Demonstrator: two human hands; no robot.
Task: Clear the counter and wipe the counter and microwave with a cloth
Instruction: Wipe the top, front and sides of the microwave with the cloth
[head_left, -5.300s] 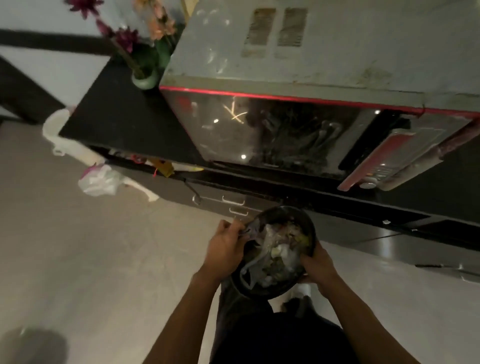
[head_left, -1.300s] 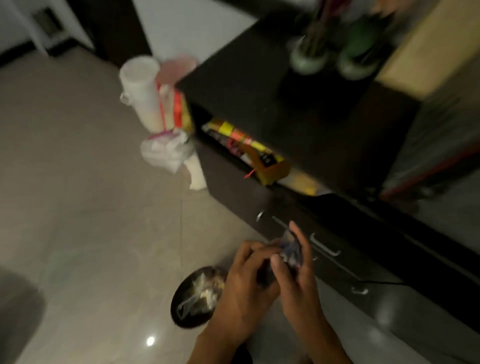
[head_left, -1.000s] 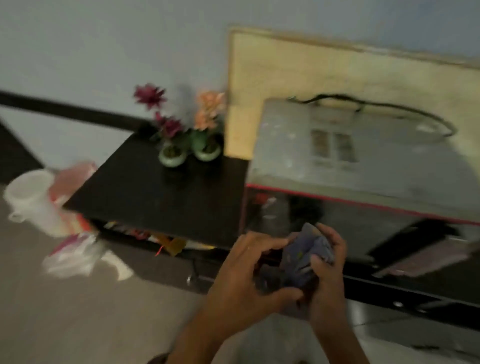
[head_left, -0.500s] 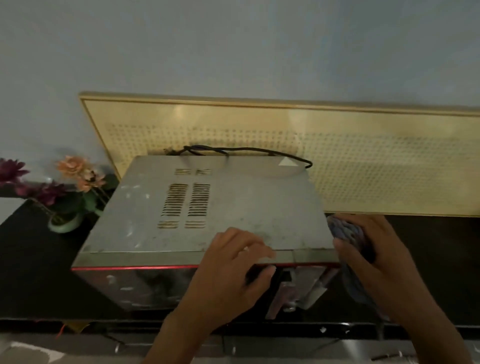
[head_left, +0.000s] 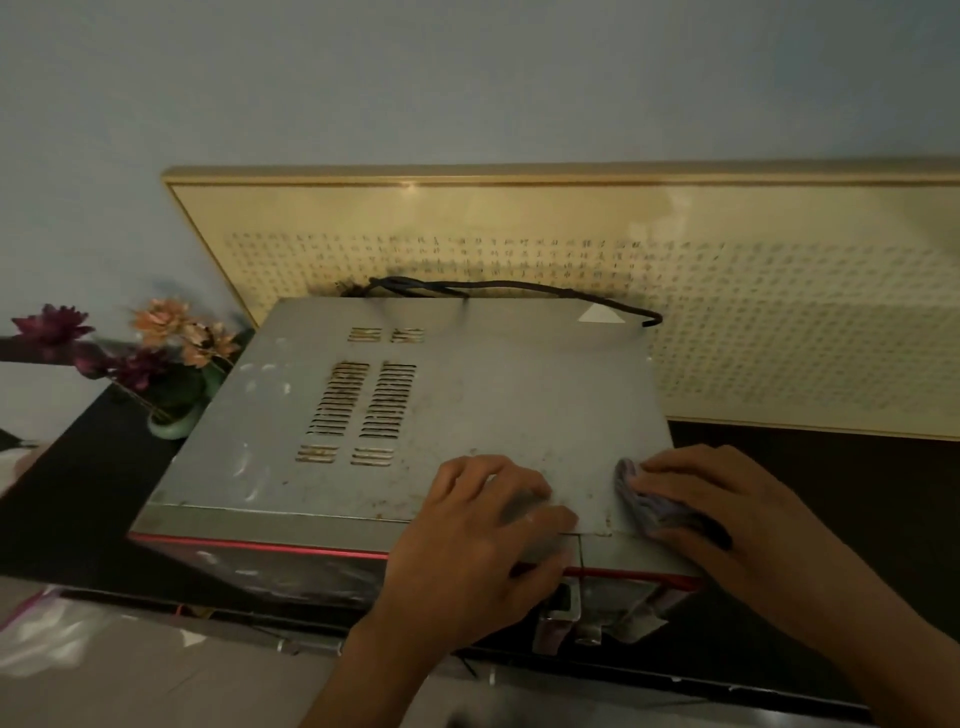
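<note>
A grey metal microwave (head_left: 467, 405) with vent slots and stains on its top stands on the black counter (head_left: 72, 499). My right hand (head_left: 727, 519) presses a bunched purple-grey cloth (head_left: 644, 499) flat onto the front right corner of the microwave's top. Most of the cloth is hidden under my palm. My left hand (head_left: 478, 540) rests on the front edge of the top, fingers spread, thumb hooked over the red trim above the door.
Two small green vases of artificial flowers (head_left: 156, 364) stand on the counter left of the microwave. A wide gold-framed panel (head_left: 779, 312) leans on the wall behind. A black cord (head_left: 498, 286) lies along the microwave's back edge. A plastic bag (head_left: 47, 634) sits low at left.
My right hand has carried the cloth from beside the microwave's right side up onto its top. My left hand has slid further onto the top edge. The bowl of scraps is out of view.
</note>
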